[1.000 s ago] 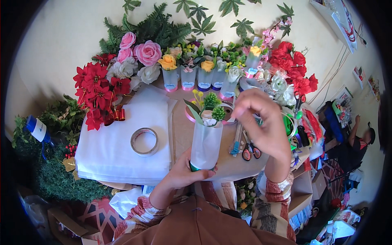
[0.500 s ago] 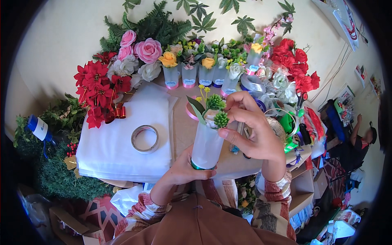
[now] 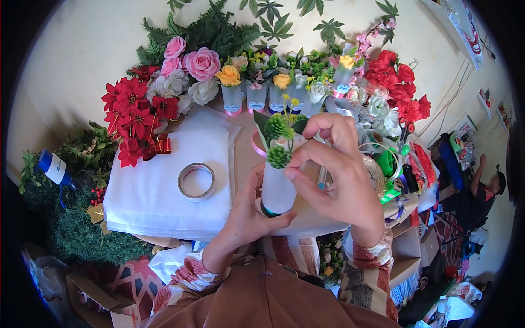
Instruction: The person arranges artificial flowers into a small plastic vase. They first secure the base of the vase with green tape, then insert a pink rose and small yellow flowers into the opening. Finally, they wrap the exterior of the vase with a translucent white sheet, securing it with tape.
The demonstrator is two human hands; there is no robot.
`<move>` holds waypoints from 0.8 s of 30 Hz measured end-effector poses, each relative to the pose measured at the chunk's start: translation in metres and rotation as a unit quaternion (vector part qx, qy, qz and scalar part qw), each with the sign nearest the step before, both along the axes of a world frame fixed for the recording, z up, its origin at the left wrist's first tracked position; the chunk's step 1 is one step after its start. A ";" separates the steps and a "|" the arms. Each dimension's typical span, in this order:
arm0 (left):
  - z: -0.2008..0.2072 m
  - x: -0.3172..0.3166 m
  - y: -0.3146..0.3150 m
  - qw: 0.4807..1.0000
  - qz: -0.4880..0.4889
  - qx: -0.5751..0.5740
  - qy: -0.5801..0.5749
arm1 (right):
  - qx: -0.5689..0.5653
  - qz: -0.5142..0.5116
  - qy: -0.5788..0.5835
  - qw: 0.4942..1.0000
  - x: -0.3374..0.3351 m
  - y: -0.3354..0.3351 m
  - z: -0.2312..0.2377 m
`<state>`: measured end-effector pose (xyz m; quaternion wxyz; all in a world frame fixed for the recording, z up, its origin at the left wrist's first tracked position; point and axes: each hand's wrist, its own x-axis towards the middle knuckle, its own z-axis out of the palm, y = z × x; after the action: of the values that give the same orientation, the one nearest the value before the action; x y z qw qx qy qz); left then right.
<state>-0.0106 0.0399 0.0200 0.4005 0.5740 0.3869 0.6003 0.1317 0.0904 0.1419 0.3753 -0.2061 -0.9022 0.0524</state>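
My left hand (image 3: 243, 216) wraps around the lower part of a frosted white cylinder (image 3: 278, 188) with a green band at its base, held upright above the front of the table. From its top rise artificial flowers (image 3: 280, 131): bumpy green balls, a pale rose, green leaves and small yellow buds. At the flowers' right side my right hand (image 3: 342, 177) is closed, its thumb and forefinger pinched against the lower green ball and pale petals. The other fingers curl above them, partly hiding the rose.
A tape roll (image 3: 197, 181) lies on stacked white sheets (image 3: 147, 210) to the left. Several finished flower cylinders (image 3: 232, 98) stand at the back. Red poinsettias (image 3: 131, 112) and red flowers (image 3: 402, 90) flank them. Scissors (image 3: 406, 128) and a wicker basket (image 3: 374, 177) are at the right.
The cylinder has tilted so its flower top faces me more. My right hand has shifted left and up over the flowers, and a dark leaf now shows behind the rose.
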 end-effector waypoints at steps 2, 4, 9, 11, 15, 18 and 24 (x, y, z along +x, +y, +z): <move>0.003 0.004 0.002 1.000 0.021 -0.002 -0.009 | 0.018 -0.010 -0.005 1.000 -0.004 -0.002 -0.002; 0.004 0.003 0.005 0.997 0.041 0.022 0.055 | 0.021 -0.018 -0.008 1.000 -0.007 -0.003 -0.003; -0.008 0.001 0.008 0.999 -0.012 -0.035 0.003 | -0.027 -0.005 0.019 0.999 -0.003 0.001 -0.001; -0.010 -0.001 0.008 0.999 -0.021 -0.029 0.017 | -0.059 -0.001 0.064 0.996 0.001 0.004 -0.001; -0.004 -0.007 0.002 0.983 -0.139 -0.104 -0.068 | -0.122 0.043 0.148 0.980 0.016 0.020 -0.003; 0.002 -0.013 0.002 0.960 -0.230 -0.128 -0.094 | -0.312 0.125 0.212 0.918 0.020 0.030 -0.008; -0.001 -0.015 0.008 0.911 -0.385 -0.096 -0.115 | -0.439 0.319 0.125 0.831 0.007 0.056 -0.018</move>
<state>-0.0257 0.0483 0.0194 0.6955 0.5640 0.1427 0.4216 0.1387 0.1462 0.1240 0.3173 -0.0415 -0.7452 0.5850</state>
